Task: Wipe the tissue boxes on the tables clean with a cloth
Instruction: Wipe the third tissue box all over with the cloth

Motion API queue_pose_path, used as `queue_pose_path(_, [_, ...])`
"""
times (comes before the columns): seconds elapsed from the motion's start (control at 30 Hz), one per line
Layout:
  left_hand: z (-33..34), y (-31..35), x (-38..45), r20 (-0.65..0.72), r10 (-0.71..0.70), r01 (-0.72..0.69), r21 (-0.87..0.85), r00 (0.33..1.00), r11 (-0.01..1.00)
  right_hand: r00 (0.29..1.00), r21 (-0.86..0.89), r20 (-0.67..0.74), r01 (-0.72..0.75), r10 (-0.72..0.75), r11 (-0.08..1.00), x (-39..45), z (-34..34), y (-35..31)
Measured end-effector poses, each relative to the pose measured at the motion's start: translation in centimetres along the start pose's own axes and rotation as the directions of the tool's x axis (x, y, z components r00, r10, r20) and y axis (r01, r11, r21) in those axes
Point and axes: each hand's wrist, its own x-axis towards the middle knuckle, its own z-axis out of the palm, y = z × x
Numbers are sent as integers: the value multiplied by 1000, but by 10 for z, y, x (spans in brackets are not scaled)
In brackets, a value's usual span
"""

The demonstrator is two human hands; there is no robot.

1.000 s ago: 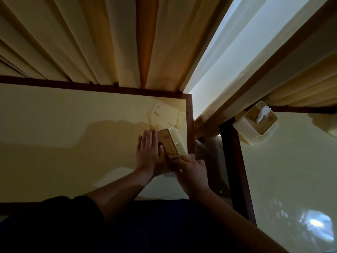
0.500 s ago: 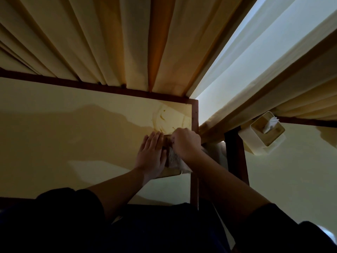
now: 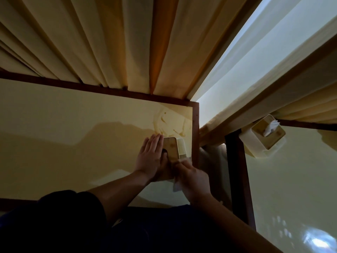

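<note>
A cream tissue box with a wooden lid (image 3: 173, 147) stands near the right edge of the left table (image 3: 73, 143). My left hand (image 3: 152, 157) lies flat against the box's left side, fingers straight, thumb on the lid. My right hand (image 3: 193, 179) grips a pale cloth (image 3: 176, 187) at the box's near end; most of the cloth is hidden under the hand. A second cream tissue box (image 3: 264, 136), with a tissue sticking out, sits at the far left corner of the right table (image 3: 291, 189).
Both tables have dark wooden rims, with a narrow gap (image 3: 213, 161) between them. Pleated curtains (image 3: 109, 42) hang along the far edges. A smeared stain (image 3: 169, 123) marks the left table behind the box.
My right hand with the cloth has slid from the far end of the box's lid back to its near end. My left hand stays against the box's side.
</note>
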Motion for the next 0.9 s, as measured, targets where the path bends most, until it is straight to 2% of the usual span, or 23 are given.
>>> queue_pose_path(0.2, [-4, 3, -3, 6, -18, 18, -31, 1000, 999, 997, -42, 73, -34, 37, 999, -3, -11, -9])
queue_pose_path(0.43, [-4, 1, 2, 43, 19, -18, -16, 999, 1000, 986, -139, 144, -68, 88, 988, 41, -29, -30])
queue_pose_path(0.53, [-1, -1, 3, 42, 51, -52, 9, 998, 999, 984, -166, 50, -162, 173, 973, 71, -36, -37])
queue_pose_path(0.63, [-6, 5, -5, 48, 24, -24, -10, 999, 1000, 983, -197, -23, -181, 180, 964, 94, -38, -37])
queue_pose_path(0.7, [-6, 4, -5, 44, 16, -16, -7, 999, 1000, 986, -159, -55, -165, 158, 973, 100, -34, -30])
queue_pose_path(0.83, [-5, 4, 0, 46, 17, -14, -64, 999, 998, 993, 40, -98, -61, 64, 997, 84, -16, -6])
queue_pose_path(0.9, [-6, 2, -1, 63, 11, -7, -58, 998, 998, 994, 52, -97, -41, 46, 998, 67, -2, -1])
